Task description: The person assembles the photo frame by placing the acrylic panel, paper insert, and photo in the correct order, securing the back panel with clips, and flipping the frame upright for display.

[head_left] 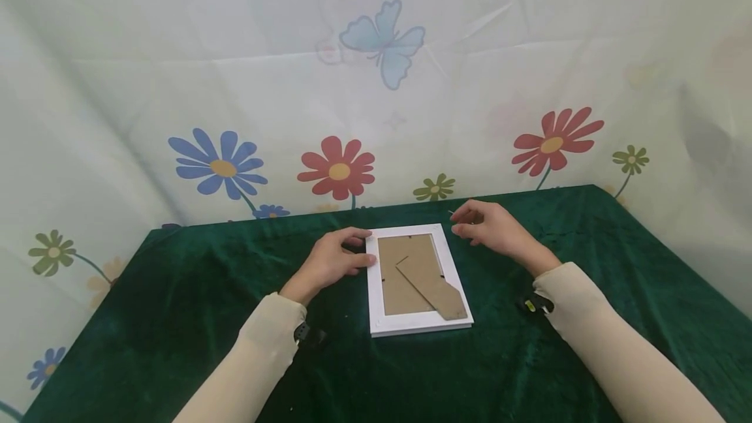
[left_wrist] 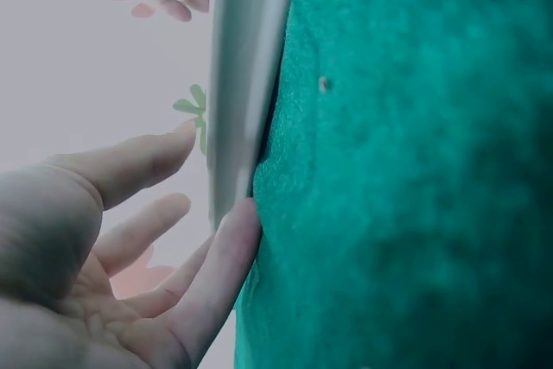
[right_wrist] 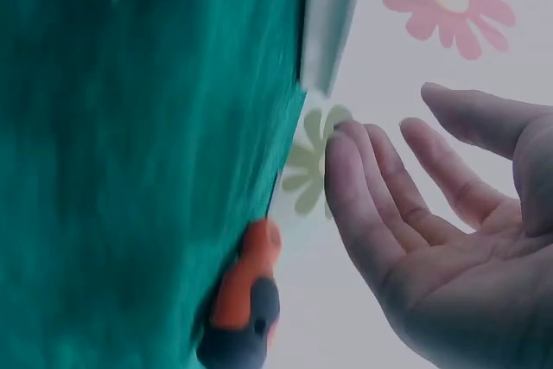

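A white photo frame (head_left: 376,292) lies back side up on the green cloth, its brown backing board (head_left: 405,292) and angled stand leg (head_left: 449,299) showing. My left hand (head_left: 335,256) rests at the frame's left edge with fingers relaxed; in the left wrist view, a fingertip (left_wrist: 238,222) touches the frame's side (left_wrist: 246,66). My right hand (head_left: 493,227) hovers beyond the frame's upper right corner, fingers loosely bent and holding nothing. Close to it, a screwdriver (right_wrist: 246,291) with an orange and black handle lies on the cloth in the right wrist view; in the head view the hand mostly hides it.
Dark green velvet cloth (head_left: 205,318) covers the table, with its far edge just behind the frame. A pale curtain (head_left: 264,83) printed with flowers and a butterfly hangs behind and at both sides. A small speck (left_wrist: 324,84) sits on the cloth.
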`<state>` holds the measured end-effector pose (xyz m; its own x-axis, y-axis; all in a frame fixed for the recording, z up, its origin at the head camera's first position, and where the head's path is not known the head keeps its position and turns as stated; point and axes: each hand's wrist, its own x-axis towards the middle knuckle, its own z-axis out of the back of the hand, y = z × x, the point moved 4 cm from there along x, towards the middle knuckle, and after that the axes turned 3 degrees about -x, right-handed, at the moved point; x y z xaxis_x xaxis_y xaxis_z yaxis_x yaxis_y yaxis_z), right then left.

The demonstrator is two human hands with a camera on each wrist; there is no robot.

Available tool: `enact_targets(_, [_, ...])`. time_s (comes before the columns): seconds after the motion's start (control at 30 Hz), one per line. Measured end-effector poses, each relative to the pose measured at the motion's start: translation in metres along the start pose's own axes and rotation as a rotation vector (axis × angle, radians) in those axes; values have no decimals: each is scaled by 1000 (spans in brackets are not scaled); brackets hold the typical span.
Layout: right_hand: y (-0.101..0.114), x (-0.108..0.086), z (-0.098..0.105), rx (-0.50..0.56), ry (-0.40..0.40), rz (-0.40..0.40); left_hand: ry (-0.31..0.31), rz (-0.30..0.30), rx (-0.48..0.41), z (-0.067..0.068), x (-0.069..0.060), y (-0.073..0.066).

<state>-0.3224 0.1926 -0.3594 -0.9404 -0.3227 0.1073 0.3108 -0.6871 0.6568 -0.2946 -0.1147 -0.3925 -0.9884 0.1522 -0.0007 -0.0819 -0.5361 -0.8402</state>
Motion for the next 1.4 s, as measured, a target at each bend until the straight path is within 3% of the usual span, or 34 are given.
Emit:
enact_targets(0.17, [1, 0, -11, 75, 68, -17, -28, 20, 58, 2, -1, -2])
enact_targets(0.43, [-2, -3, -21, 44, 118, -43, -20, 43, 114, -1, -4, -3])
enact_targets(0.6, [-1, -4, -22, 29, 147, 4, -20, 48, 108, -2, -5, -4])
enact_targets(0.77, [2, -3, -23, 21, 162, 29, -27, 45, 65, -3, -5, -3])
enact_targets(0.97, [4, -2, -25, 10, 171, 38, -30, 68, -55, -5, -4, 2])
enact_targets(1.4, [8, -4, -26, 49, 179, 22, 12, 68, -237, -5, -2, 7])
